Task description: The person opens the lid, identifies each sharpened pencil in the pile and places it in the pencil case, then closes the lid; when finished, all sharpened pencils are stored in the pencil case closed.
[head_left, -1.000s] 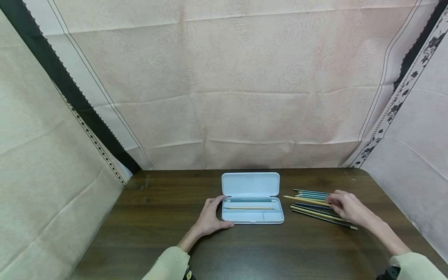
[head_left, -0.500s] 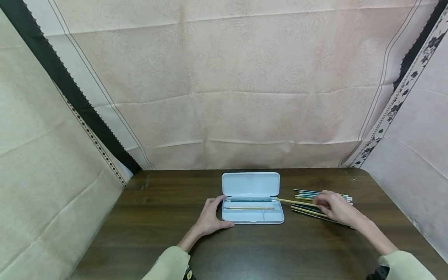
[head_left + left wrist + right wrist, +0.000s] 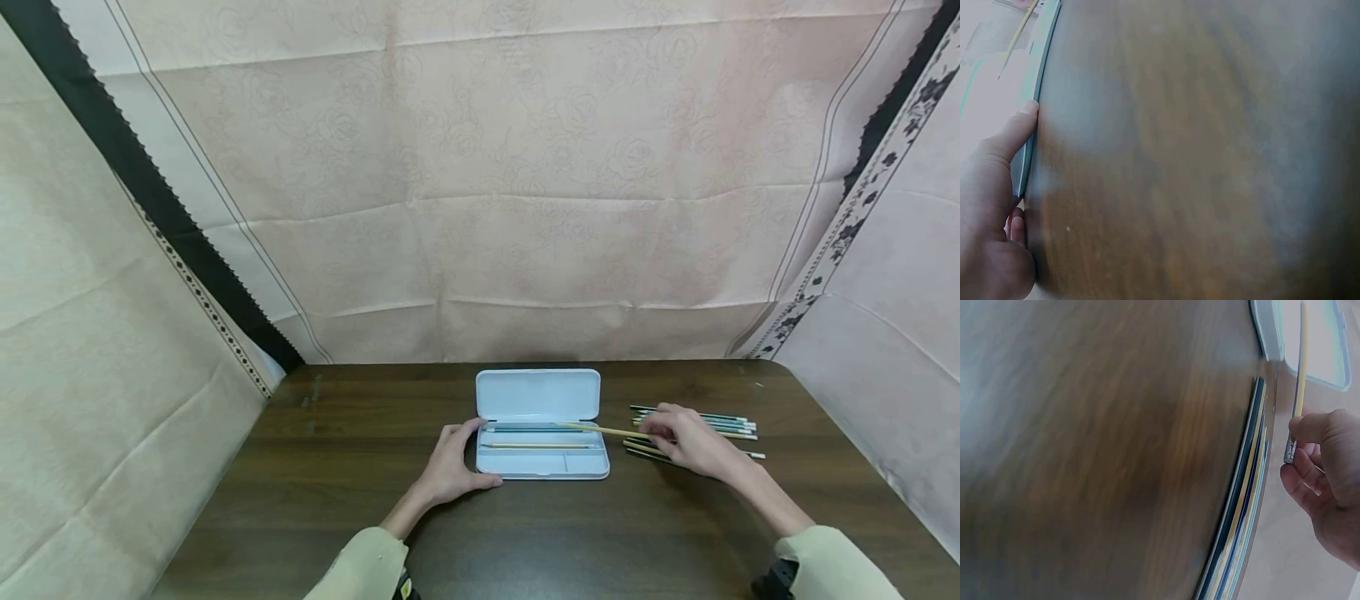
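Observation:
A light blue pencil case (image 3: 542,467) lies with its lid (image 3: 537,395) raised at the back. Inside are a blue-green pencil (image 3: 517,430) and a yellow pencil (image 3: 525,447). My left hand (image 3: 450,468) grips the left end of the case, thumb at the front corner and fingers at the back one. My right hand (image 3: 688,440) pinches another yellow pencil (image 3: 1300,381) near its rear end, between thumb and fingers. That pencil's point reaches over the right part of the case. Below the right hand, several pencils (image 3: 1241,487) lie side by side, partly hidden by it.
The brown wooden table (image 3: 570,542) runs back to a pale cloth (image 3: 525,208) hung behind it. More cloth with dark borders hangs at both sides. The loose pencils lie just right of the case.
My right hand has moved left with the yellow pencil, whose point has gone from beside the case to over it. The left hand and the case have stayed put.

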`<state>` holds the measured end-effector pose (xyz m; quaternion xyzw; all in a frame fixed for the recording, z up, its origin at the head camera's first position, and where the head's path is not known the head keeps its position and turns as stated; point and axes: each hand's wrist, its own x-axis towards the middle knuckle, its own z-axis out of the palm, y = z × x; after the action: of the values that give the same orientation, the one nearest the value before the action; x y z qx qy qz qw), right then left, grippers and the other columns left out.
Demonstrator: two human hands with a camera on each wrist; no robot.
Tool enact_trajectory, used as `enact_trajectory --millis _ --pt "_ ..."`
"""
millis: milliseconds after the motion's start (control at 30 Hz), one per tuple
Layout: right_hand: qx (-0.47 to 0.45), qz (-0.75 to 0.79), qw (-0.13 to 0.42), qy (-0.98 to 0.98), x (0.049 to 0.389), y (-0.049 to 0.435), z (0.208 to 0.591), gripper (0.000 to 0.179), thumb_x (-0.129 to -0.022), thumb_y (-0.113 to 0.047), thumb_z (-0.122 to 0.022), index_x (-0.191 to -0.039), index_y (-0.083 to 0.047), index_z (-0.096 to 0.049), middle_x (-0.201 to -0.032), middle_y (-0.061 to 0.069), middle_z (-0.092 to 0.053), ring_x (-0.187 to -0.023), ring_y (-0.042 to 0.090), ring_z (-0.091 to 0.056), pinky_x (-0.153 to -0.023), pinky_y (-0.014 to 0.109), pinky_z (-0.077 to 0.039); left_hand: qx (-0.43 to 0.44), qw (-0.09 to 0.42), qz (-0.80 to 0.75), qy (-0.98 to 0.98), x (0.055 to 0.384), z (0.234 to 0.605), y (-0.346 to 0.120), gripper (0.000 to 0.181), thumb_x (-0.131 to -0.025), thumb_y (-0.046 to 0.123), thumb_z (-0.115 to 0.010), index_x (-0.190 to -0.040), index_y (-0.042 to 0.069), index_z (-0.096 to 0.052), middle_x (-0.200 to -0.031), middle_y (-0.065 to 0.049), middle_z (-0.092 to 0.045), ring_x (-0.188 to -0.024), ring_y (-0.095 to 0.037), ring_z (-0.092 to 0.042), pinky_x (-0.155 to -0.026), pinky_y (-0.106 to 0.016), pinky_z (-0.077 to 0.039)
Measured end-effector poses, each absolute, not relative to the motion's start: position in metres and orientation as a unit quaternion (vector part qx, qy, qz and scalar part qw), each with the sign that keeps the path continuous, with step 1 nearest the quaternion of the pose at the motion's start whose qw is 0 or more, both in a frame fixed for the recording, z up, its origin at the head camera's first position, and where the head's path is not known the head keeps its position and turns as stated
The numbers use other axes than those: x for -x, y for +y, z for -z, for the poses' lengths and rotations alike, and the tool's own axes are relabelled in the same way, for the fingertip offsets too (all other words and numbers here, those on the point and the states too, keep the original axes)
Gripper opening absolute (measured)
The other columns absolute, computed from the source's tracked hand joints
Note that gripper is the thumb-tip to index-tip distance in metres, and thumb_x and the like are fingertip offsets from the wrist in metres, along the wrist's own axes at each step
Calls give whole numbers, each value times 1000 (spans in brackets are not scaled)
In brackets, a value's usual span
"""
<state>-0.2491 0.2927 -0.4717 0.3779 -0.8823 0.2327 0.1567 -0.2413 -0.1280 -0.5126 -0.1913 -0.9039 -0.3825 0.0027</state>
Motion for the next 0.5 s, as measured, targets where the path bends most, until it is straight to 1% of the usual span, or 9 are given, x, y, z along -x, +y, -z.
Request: enact_trajectory --millis 133,367,500 --pt "-379 -235 143 -884 253 281 471 24 -80 12 -74 -95 -7 -72 -84 -7 -56 -69 2 -49 -57 25 -46 190 2 381 -905 241 513 -128 92 -72 44 -89 -148 15 -44 -138 -13 -44 -127 -30 -39 -98 -51 -41" --pt "-371 -235 110 -891 255 263 469 21 -84 9 -72 -97 -8 -73 -87 -1 -61 -72 5 -50 -60 26 -47 190 1 385 -903 241 511 -128 92 -72 45 -89 -147 15 -45 -137 -13 -45 -127 -30 -39 -98 -51 -40" --pt "-365 -230 100 -896 256 254 469 21 -85 7 -72 -99 -9 -73 -89 -3 -61 -73 7 -51 -61 26 -47 192 2 385 -903 241 511 -128 92 -72 44 -90 -147 14 -45 -137 -12 -46 -126 -30 -39 -98 -50 -40"
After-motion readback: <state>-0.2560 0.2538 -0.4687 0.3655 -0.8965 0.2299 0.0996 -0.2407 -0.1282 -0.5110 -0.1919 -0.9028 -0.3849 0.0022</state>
